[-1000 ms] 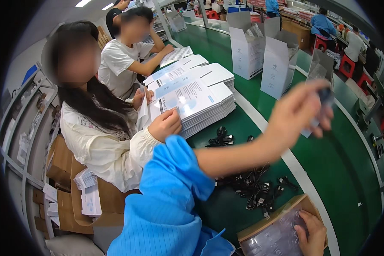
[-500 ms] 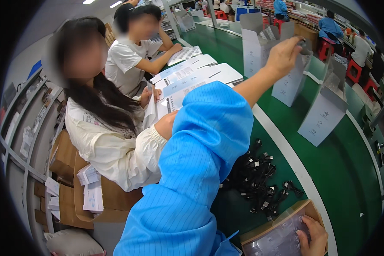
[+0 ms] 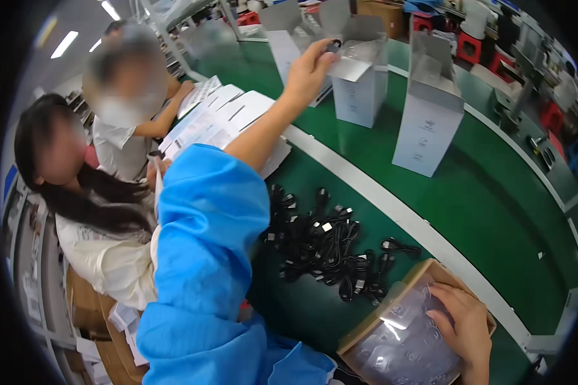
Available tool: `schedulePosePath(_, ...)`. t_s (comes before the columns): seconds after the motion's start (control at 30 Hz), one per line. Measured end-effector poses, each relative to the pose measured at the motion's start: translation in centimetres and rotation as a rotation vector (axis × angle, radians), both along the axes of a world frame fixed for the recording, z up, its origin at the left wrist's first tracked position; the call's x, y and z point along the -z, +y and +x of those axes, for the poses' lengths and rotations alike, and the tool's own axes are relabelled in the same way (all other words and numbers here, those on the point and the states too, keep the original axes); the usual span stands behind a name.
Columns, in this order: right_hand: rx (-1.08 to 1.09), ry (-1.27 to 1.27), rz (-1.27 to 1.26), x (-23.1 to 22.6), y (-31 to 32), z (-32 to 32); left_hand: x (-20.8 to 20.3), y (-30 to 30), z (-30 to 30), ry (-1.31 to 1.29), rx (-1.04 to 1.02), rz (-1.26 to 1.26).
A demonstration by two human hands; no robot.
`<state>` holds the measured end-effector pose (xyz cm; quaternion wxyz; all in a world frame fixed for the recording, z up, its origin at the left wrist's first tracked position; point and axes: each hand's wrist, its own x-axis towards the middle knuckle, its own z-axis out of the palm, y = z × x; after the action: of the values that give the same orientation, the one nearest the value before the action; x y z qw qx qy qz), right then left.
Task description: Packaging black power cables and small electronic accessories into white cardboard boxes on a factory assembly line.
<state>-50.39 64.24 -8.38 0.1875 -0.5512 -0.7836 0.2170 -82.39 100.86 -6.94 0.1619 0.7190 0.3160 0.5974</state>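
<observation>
My left hand (image 3: 308, 72), at the end of a blue sleeve, stretches out over the bench at upper centre. Its fingers are closed on a small dark thing (image 3: 332, 45), whose kind I cannot make out. Beside it stands an open white carton (image 3: 355, 97) with clear plastic inside. At the lower right, my right hand (image 3: 459, 321) grips the clear plastic pieces (image 3: 392, 343) in a brown cardboard box (image 3: 424, 273), thumb and fingers curled at their edge. Between the two hands lies a pile of coiled black cables (image 3: 327, 240).
Two more open white cartons (image 3: 428, 131) (image 3: 282, 48) stand on the green bench (image 3: 494, 212). A white strip (image 3: 392, 196) runs across it. Flat printed cartons (image 3: 221, 119) lie at left, by two people in white tops. Brown boxes (image 3: 87, 298) are below them.
My view has turned right, so the people, cartons and left hand appear further left. My left hand still holds the dark thing near the cartons. My right hand remains at the brown box.
</observation>
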Motion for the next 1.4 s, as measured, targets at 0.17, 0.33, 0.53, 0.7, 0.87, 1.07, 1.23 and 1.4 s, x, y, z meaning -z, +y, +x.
schedulePosePath(0.17, 0.006, 0.029, -0.005, -0.2, -0.1, -0.1, -3.4, 0.4, 1.1, 0.369, 0.019, 0.001)
schedulePosePath(0.33, -0.051, 0.048, -0.015, -1.0, -0.3, -0.7, -5.5, 3.0, 4.4, 0.755, 0.023, -0.025)
schedulePosePath(0.53, -0.072, 0.010, -0.108, -2.1, 0.2, -0.4, -5.1, 5.1, 5.3, 0.731, 0.077, -0.026)
schedulePosePath(0.7, -0.051, 0.013, -0.158, -2.8, 0.5, -1.2, -4.6, 5.0, 3.3, 0.755, 0.132, -0.028)
schedulePosePath(0.87, -0.044, 0.007, -0.147, -2.9, 0.3, -1.2, -5.1, 5.7, 5.1, 0.919, 0.027, 0.213)
schedulePosePath(1.07, -0.072, -0.007, -0.141, -3.1, -0.2, -0.9, -4.5, 6.7, 5.6, 1.073, 0.031, 0.144)
schedulePosePath(1.23, 0.004, -0.077, -0.142, -3.3, -0.6, -1.2, -2.0, 3.8, 8.9, 0.948, 0.043, 0.162)
schedulePosePath(1.4, 0.001, -0.109, -0.042, -0.7, 0.1, -0.6, -4.3, -1.8, 6.9, 0.698, -0.150, 0.356)
